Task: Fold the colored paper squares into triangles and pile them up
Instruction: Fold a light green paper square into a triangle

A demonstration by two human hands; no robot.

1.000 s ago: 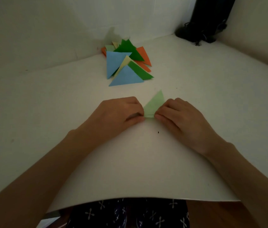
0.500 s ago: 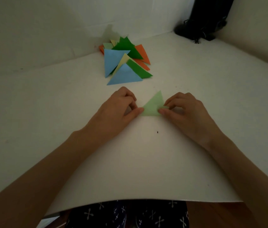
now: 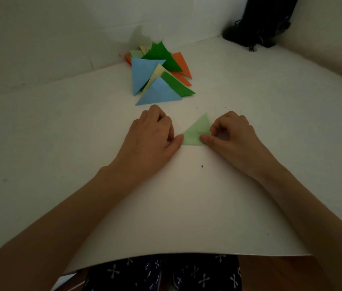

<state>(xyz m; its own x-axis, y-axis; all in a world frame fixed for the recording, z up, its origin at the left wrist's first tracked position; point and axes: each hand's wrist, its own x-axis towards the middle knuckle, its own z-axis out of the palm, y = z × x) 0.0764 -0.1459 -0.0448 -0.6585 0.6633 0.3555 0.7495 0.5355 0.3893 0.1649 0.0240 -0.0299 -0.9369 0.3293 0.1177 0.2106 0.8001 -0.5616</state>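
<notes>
A white sheet (image 3: 197,196) covers the work surface and reaches back to the walls. A tiny dark speck (image 3: 202,166) sits on it near the middle. A plain white wall (image 3: 60,34) runs along the left and back and meets another pale wall (image 3: 334,38) on the right at a corner. In that corner stands a black object (image 3: 264,19) with thin cords at its base; what it is cannot be made out. The light is dim, with soft shadows. Below the sheet's near edge show dark cloth with white cross marks (image 3: 166,274) and a strip of brown wood (image 3: 281,274).
</notes>
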